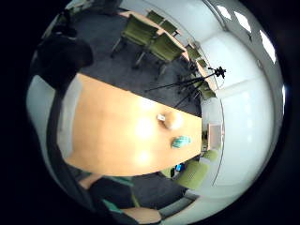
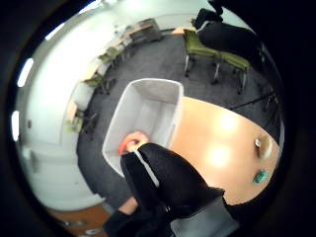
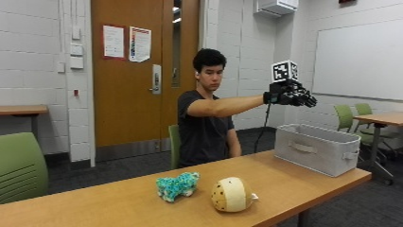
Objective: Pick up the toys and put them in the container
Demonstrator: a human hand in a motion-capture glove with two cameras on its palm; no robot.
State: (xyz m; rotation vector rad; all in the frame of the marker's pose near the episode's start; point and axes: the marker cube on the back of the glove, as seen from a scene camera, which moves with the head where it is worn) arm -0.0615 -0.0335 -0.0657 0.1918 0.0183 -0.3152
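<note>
outside view, left to right. a green chair (image 3: 21, 165) stands at the near left edge, behind the wooden table (image 3: 126, 203). on the table, left of middle, lies a teal plush toy (image 3: 178, 185); just beside it to the right, apart from it, lies a cream egg-shaped toy (image 3: 232, 194) with small dark dots on its side. the person sits behind the table with the right arm stretched out level. the gloved right hand (image 3: 291, 97) is in the air above the grey fabric container (image 3: 317, 147), well clear of its rim. the container sits at the right end of the table, handle facing the camera. more green chairs (image 3: 353, 116) and another table stand further right by the wall.

thumb side palm view: the glove's fingers (image 2: 163, 173) are curled and a small orange-pink thing (image 2: 132, 142) shows at the fingertips, seen over the open container (image 2: 143, 123). cannot tell whether the fingers are gripping it or it is lying inside the container. the teal toy (image 2: 260, 176) and the cream toy (image 2: 264, 147) lie far along the table (image 2: 217, 148), well apart from the container.

little finger side palm view: the table (image 1: 117, 136) from above, with the cream toy (image 1: 172, 120) and teal toy (image 1: 181, 141) near its far end, green chairs (image 1: 150, 37) and a tripod (image 1: 197, 82) beyond.
</note>
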